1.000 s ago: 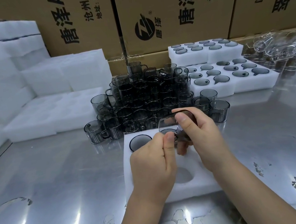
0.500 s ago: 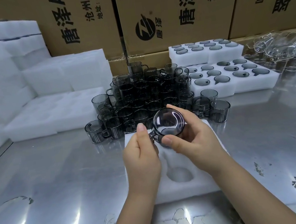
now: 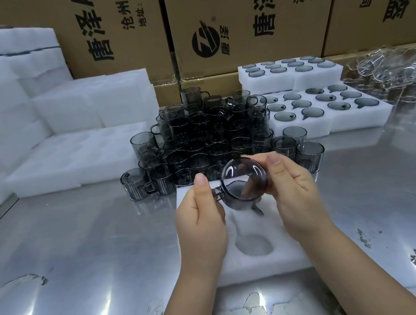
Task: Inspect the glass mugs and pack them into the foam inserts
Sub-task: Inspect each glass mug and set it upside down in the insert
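Observation:
A smoky grey glass mug (image 3: pixel 244 179) is held in the air above a white foam insert (image 3: pixel 257 261), its round end turned toward me. My right hand (image 3: pixel 293 193) grips the mug's body, thumb on top. My left hand (image 3: pixel 199 214) pinches the mug's handle at the left. The insert lies on the metal table in front of me, with an unfilled round pocket (image 3: pixel 254 245) showing between my wrists. Behind it stands a stacked heap of grey mugs (image 3: pixel 209 136).
Filled foam inserts (image 3: pixel 328 112) lie at the back right, a second stack (image 3: pixel 291 72) behind them. Blank white foam pieces (image 3: pixel 69 159) pile up at the left. Cardboard boxes (image 3: pixel 236 16) wall the back. Clear glassware (image 3: pixel 391 72) sits far right.
The mug rose from the insert and turned so its round end faces me. My left hand moved from the mug's rim to its handle; my right hand shifted its grip round the body.

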